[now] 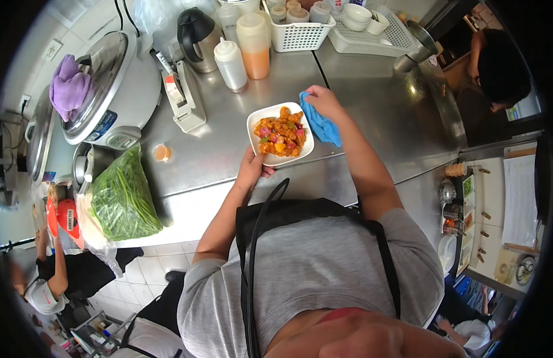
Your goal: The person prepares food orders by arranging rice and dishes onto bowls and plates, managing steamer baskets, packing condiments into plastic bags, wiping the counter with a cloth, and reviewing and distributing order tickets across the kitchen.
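Observation:
A square white plate [308, 145] bears saucy orange-red chunks of food [281, 132] mixed with pieces of pepper and onion. My left hand [251, 169] grips its near-left corner, thumb by the rim and fingers beneath. On the plate's right side, my right hand [324, 101] is closed on the upper end of a blue cloth [320, 123], which hangs down close to the rim. Whether the cloth touches the plate I cannot tell.
Squeeze bottles [231, 64], a thermal jug [199, 39] and a white basket [300, 34] line the back. At left are a tape dispenser [186, 104], a sauce cup [162, 153], a large rice cooker [118, 89] and bagged greens [124, 200]. Other people work at both sides.

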Available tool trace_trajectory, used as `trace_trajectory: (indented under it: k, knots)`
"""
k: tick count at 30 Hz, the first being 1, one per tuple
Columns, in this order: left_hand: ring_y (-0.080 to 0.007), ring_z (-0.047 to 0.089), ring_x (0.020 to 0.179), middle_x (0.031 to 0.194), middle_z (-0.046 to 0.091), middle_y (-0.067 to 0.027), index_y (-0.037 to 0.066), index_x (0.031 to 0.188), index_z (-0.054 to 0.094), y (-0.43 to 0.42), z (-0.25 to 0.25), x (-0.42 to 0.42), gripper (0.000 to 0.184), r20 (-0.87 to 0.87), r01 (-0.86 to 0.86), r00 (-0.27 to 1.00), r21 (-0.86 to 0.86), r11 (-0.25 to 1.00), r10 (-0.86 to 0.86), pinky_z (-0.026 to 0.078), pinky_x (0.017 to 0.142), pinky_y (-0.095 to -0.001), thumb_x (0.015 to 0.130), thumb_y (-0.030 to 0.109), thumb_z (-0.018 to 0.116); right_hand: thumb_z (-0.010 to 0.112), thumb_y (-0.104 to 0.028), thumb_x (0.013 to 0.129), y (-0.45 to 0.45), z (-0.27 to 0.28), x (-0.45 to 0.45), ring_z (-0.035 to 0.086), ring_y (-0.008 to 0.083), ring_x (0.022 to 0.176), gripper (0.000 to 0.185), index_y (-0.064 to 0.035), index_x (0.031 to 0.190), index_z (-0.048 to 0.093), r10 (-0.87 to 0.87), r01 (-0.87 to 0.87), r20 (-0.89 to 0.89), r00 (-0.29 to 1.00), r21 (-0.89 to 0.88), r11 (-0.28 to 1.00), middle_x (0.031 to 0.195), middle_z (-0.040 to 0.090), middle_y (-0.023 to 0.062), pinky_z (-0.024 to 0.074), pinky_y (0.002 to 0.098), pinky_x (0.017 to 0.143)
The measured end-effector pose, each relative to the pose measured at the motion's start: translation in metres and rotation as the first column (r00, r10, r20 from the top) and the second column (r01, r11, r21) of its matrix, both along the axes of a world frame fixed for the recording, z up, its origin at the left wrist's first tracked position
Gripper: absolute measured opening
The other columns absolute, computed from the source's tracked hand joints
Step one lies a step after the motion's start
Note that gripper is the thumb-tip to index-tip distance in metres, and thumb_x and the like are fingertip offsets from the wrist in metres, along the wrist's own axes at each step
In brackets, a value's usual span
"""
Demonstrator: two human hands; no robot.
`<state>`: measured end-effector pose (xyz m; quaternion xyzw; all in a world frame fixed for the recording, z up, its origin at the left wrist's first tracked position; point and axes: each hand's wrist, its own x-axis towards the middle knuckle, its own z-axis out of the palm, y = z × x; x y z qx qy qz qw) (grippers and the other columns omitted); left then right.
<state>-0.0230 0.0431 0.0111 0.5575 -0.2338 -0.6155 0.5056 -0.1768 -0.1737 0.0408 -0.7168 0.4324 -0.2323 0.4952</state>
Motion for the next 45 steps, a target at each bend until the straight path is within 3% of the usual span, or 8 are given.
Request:
trace_trajectory:
  k: [15, 19, 23, 27, 30, 36, 41, 45]
  knots:
    - [-0.0151, 0.057, 0.059, 0.079, 0.055, -0.0093, 0.009, 0.112, 0.021, 0.018, 0.013, -0.011, 0.035, -0.103, 0.114, 0.989, 0.075, 0.991, -0.106, 0.047, 0.049, -0.0237, 0.087, 0.028, 0.036, 0.051, -0.012, 0.071, -0.012, -0.015, -0.066, 0.052, 0.0285, 0.087, 0.024, -0.0094, 0.094, 0.056, 0.021, -0.190, -0.485, 0.874, -0.303, 0.934, 0.098, 0.053, 0.0140, 0.0421, 0.0368, 0.074]
    - [-0.0095, 0.052, 0.050, 0.066, 0.055, -0.0044, 0.005, 0.098, 0.047, 0.018, 0.035, 0.036, 0.033, 0.143, 0.311, 0.927, 0.227, 0.923, -0.347, 0.040, 0.041, -0.0185, 0.084, 0.034, 0.040, 0.052, -0.008, 0.069, 0.039, -0.035, -0.082, 0.043, 0.0320, 0.098, 0.037, -0.0165, 0.105, 0.054, -0.007, -0.225, -0.467, 0.884, -0.440, 0.869, 0.109, 0.046, 0.0122, 0.0380, 0.0367, 0.083]
    - [-0.0059, 0.046, 0.048, 0.068, 0.054, -0.0027, 0.006, 0.095, 0.052, 0.000, 0.045, 0.079, 0.027, 0.476, -0.009, 0.879, 0.061, 0.998, -0.021, 0.034, 0.040, -0.0164, 0.083, 0.029, 0.045, 0.049, 0.002, 0.064, 0.109, -0.017, -0.121, 0.045, 0.0304, 0.091, 0.039, -0.0163, 0.097, 0.057, 0.075, -0.315, -0.500, 0.863, -0.417, 0.853, 0.105, 0.048, 0.0104, 0.0386, 0.0344, 0.082]
    - [-0.0152, 0.054, 0.078, 0.089, 0.058, -0.0101, 0.000, 0.100, 0.054, -0.064, 0.042, 0.098, 0.029, 0.788, 0.117, 0.613, -0.166, 0.979, 0.060, 0.042, 0.067, -0.0257, 0.081, 0.021, 0.048, 0.049, 0.004, 0.058, 0.160, 0.010, -0.188, 0.052, 0.0278, 0.082, 0.032, -0.0131, 0.081, 0.062, 0.591, -0.597, -0.426, 0.685, 0.137, 0.791, 0.090, 0.055, 0.0108, 0.0424, 0.0344, 0.073]
    - [-0.0219, 0.055, 0.086, 0.095, 0.057, -0.0141, 0.001, 0.100, 0.055, -0.118, 0.052, 0.073, 0.029, 0.852, 0.405, 0.523, -0.223, 0.887, -0.024, 0.041, 0.077, -0.0291, 0.080, 0.020, 0.046, 0.046, 0.005, 0.055, 0.157, 0.043, -0.199, 0.053, 0.0259, 0.086, 0.036, -0.0096, 0.085, 0.061, 0.515, -0.361, -0.549, 0.658, 0.370, 0.856, 0.088, 0.056, 0.0123, 0.0416, 0.0324, 0.074]
    - [-0.0154, 0.054, 0.068, 0.078, 0.058, -0.0096, 0.000, 0.093, 0.057, -0.178, 0.011, 0.060, 0.030, 0.856, 0.676, 0.228, 0.203, 0.708, -0.464, 0.043, 0.063, -0.0275, 0.080, 0.025, 0.048, 0.047, 0.001, 0.063, 0.107, 0.041, -0.128, 0.050, 0.0270, 0.090, 0.038, -0.0092, 0.099, 0.054, 0.171, -0.201, -0.242, 0.955, -0.106, 0.974, 0.098, 0.052, 0.0123, 0.0401, 0.0323, 0.078]
    - [-0.0208, 0.056, 0.063, 0.074, 0.059, -0.0126, 0.000, 0.087, 0.058, -0.149, 0.013, 0.063, 0.028, 0.846, 0.536, 0.346, 0.175, 0.826, -0.404, 0.043, 0.060, -0.0313, 0.078, 0.024, 0.047, 0.047, 0.001, 0.066, 0.082, -0.014, -0.054, 0.053, 0.0207, 0.087, 0.038, -0.0070, 0.103, 0.053, -0.066, 0.027, -0.113, 0.991, -0.313, 0.949, 0.095, 0.056, 0.0117, 0.0414, 0.0298, 0.077]
    - [-0.0169, 0.053, 0.050, 0.067, 0.058, -0.0106, 0.000, 0.087, 0.058, -0.120, -0.004, 0.080, 0.027, 0.779, 0.384, 0.540, 0.109, 0.917, -0.319, 0.043, 0.047, -0.0290, 0.079, 0.022, 0.046, 0.048, 0.001, 0.065, 0.086, -0.004, -0.061, 0.056, 0.0210, 0.081, 0.036, -0.0085, 0.098, 0.056, -0.011, 0.014, -0.211, 0.977, 0.013, 1.000, 0.089, 0.058, 0.0121, 0.0439, 0.0299, 0.071]
